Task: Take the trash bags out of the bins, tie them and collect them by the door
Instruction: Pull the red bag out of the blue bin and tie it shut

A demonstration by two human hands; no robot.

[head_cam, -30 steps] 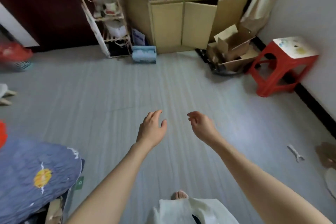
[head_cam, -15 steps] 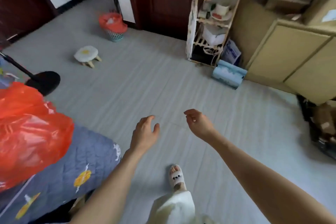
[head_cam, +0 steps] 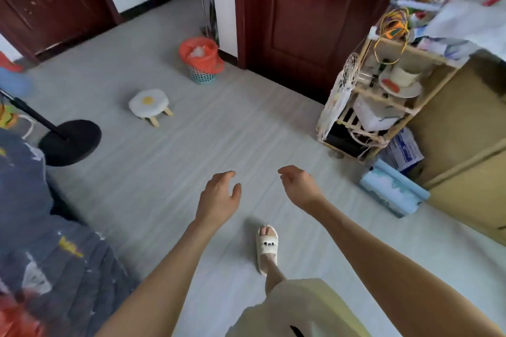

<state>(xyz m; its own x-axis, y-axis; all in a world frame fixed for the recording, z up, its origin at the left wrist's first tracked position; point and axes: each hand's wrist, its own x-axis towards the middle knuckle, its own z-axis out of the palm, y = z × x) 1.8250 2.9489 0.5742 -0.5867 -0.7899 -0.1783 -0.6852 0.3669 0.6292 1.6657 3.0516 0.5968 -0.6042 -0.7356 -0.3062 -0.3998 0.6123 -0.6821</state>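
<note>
Soft even daylight, faint shadows on floor (head_cam: 246,145); wide-angle bending at edges; motion blur lower left.

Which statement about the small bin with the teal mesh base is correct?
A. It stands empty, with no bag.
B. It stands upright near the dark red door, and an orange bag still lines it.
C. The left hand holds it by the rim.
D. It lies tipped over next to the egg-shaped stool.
B: the bin stands upright on the floor beside the dark red door, with the orange bag folded over its rim and neither hand touching it.
</note>
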